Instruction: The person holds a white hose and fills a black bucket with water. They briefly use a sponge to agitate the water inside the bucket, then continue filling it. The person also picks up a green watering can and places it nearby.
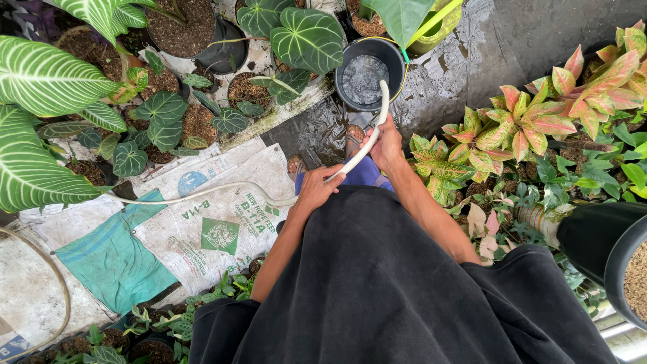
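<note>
Both hands grip a white hose (369, 138): the left hand (317, 189) farther from the black bucket (394, 57), the right hand (385, 145) nearer. The hose's end curves over the bucket's rim above the water (362, 77).

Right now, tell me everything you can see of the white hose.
The white hose is a thin, pale, flexible tube, plastic by its look. It trails in from the left across the printed sacks, rises through the left hand and the right hand, which both grip it, then arches up so its end dips into the black bucket. The bucket holds water with a rippled surface. No kinks show.
</note>
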